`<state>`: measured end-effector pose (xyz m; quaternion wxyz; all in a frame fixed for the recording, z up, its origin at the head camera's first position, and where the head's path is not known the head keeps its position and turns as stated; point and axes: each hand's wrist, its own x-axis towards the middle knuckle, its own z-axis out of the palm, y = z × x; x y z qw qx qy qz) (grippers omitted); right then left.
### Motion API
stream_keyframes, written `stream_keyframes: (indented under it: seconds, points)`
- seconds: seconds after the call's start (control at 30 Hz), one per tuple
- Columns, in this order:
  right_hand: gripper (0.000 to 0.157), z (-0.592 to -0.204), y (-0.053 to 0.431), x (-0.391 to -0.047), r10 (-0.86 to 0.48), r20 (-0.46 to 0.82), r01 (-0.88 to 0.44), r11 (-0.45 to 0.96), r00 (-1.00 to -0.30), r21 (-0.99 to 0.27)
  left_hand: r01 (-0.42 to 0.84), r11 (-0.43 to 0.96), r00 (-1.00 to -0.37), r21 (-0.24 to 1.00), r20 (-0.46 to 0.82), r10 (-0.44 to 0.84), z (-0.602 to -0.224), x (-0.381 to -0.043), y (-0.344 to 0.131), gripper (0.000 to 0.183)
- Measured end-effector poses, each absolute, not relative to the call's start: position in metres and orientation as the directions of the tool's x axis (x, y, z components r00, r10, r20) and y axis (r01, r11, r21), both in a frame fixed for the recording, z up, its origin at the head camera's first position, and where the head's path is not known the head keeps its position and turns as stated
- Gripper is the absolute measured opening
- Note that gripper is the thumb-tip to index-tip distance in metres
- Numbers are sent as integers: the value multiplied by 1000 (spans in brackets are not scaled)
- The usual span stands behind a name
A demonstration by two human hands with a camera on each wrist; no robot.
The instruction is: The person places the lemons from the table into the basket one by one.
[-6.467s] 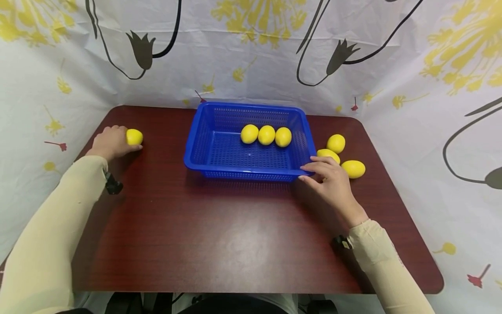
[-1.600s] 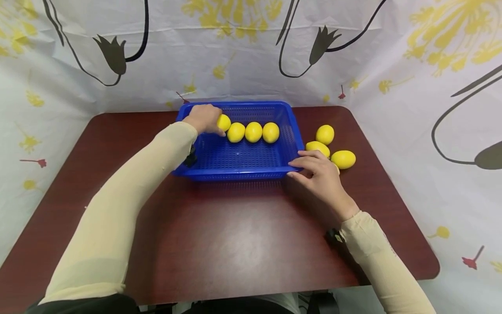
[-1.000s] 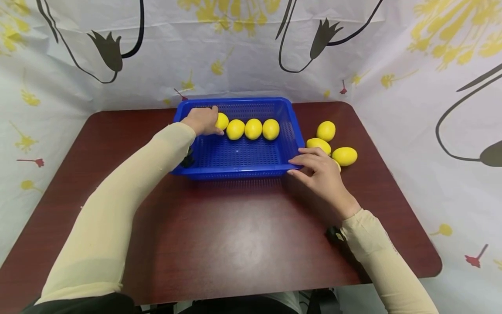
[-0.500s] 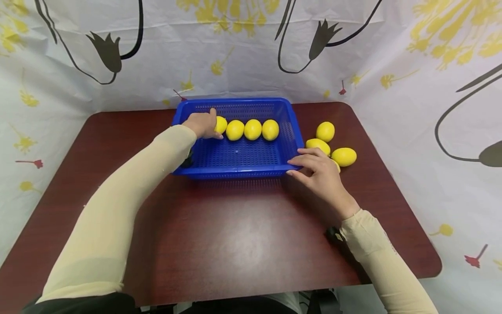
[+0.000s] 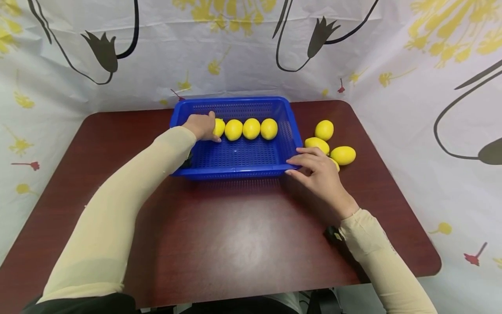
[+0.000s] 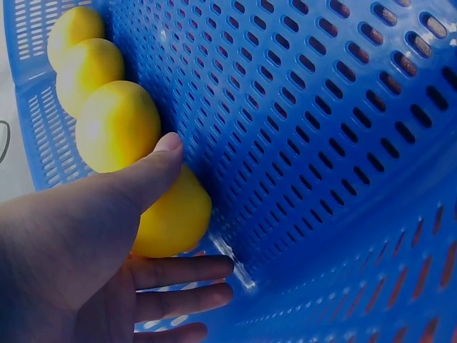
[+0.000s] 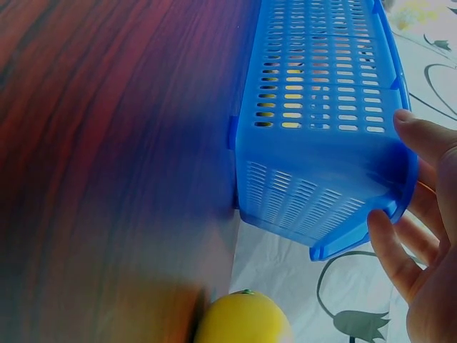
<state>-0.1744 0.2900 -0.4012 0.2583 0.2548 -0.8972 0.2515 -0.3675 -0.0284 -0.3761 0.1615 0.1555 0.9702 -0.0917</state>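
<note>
My left hand [image 5: 201, 126] reaches into the blue perforated plastic basket [image 5: 235, 169] and holds a yellow lemon [image 5: 219, 127] at the left end of a row. In the left wrist view, the thumb lies over this lemon [image 6: 175, 218], and the other fingers extend along its far side. Three other lemons [image 5: 251, 128] sit beside it in the row. At the basket's near right corner, my right hand [image 5: 323, 181] grips the rim. The right wrist view has the thumb and fingers on either side of that corner of the basket [image 7: 314, 153].
Several loose lemons [image 5: 343, 155] lie on the dark red-brown table [image 5: 235, 235], right of the basket and close to my right hand. One lemon [image 7: 244, 319] shows low in the right wrist view. A white patterned cloth [image 5: 243, 56] hangs behind the table.
My left hand brought a lemon from the table's left side into the basket, then shifted it slightly nearer, into line with the others. My right hand stays at the basket corner.
</note>
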Motion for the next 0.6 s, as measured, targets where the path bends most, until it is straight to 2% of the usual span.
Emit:
stream_keyframes:
  seconds: [0.6]
  points:
    - [32, -398, 290, -172, -330, 584, -579, 754, -742, -309, 325, 940, -879, -104, -400, 260, -361, -362, -31, 107]
